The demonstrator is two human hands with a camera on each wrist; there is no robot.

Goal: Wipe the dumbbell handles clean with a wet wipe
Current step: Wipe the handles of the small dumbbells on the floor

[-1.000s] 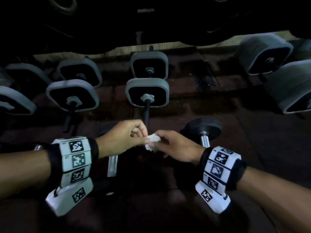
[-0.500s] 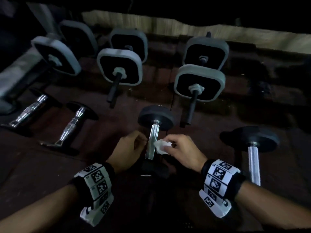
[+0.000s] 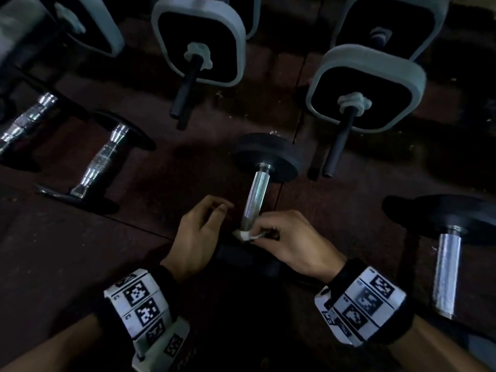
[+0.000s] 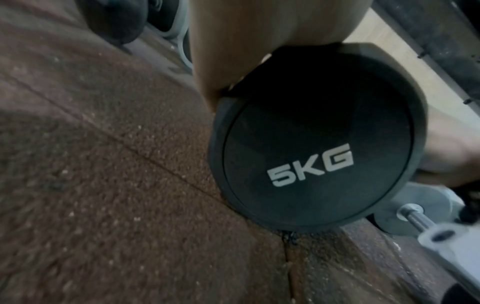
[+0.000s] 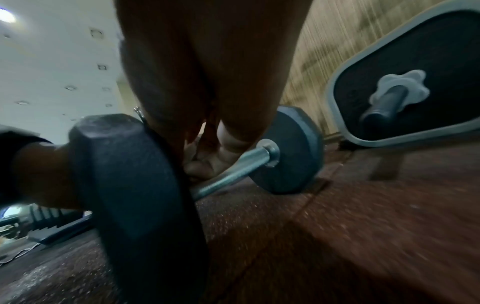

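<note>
A black 5 kg dumbbell lies on the floor with its knurled steel handle [image 3: 255, 200] pointing away from me. My right hand [image 3: 284, 237] pinches a small white wet wipe [image 3: 245, 235] against the near end of that handle. My left hand [image 3: 200, 229] hovers just left of the handle with loosely curled fingers, holding nothing. The near weight head [image 4: 314, 144] marked "5KG" fills the left wrist view. In the right wrist view the handle [image 5: 233, 174] runs from the near head to the far head [image 5: 293, 152], with my fingers on it.
Another black dumbbell with a steel handle [image 3: 447, 275] lies to the right. Two chrome-handled dumbbells [image 3: 99, 162] lie on the left. Square grey-rimmed plate dumbbells [image 3: 362, 89] stand behind. The floor is dark reddish rubber matting [image 3: 67, 251].
The view has closed in on the centre dumbbell. My right hand has brought the wipe down onto the near end of the handle. My left hand has let go of the wipe and stays beside the handle.
</note>
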